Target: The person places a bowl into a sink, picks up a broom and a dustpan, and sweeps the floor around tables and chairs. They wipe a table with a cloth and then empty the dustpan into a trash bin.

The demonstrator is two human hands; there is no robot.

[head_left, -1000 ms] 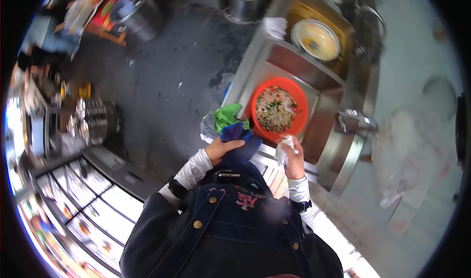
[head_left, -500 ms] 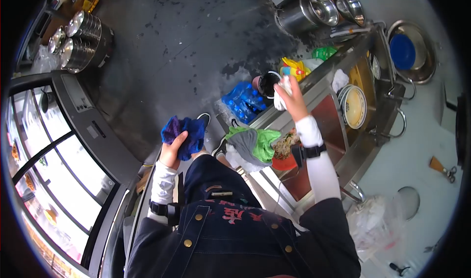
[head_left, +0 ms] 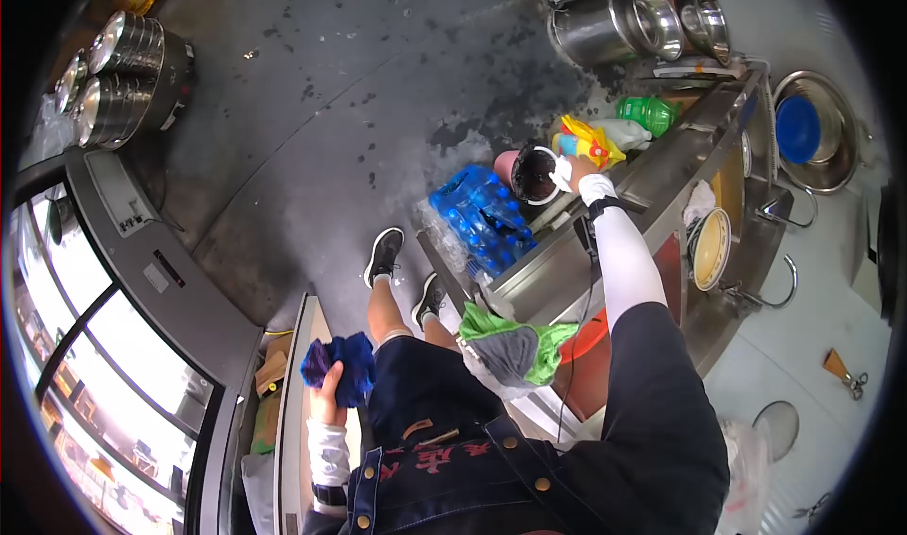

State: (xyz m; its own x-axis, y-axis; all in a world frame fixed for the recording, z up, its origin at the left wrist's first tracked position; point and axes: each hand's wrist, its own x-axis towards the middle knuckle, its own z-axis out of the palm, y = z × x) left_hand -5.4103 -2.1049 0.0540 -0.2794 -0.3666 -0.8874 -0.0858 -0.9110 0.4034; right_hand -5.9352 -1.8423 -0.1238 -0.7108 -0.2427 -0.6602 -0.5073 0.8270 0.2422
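A bunched blue and purple cloth (head_left: 342,365) is gripped in my left hand (head_left: 328,401), held out beside my apron on the left. My right hand (head_left: 587,173) reaches forward past the sink's edge, its fingers closed on a crumpled white tissue (head_left: 563,173). The tissue is right at the rim of a small bin (head_left: 541,202) with a dark inside, which stands on the floor. A green and grey cloth (head_left: 515,353) hangs over the near edge of the sink counter (head_left: 557,269), below my right forearm.
Blue-capped bottles in plastic wrap (head_left: 480,219) stand on the floor beside the bin. Close by are a yellow bag (head_left: 590,141) and a green bottle (head_left: 650,114). Bowls (head_left: 710,250) sit by the sink. A glass-fronted display cabinet (head_left: 142,374) is on my left.
My right hand has stretched forward and down to the bin with the white tissue. My left hand, still holding the blue and purple cloth, sits lower in view; the view itself has shifted.
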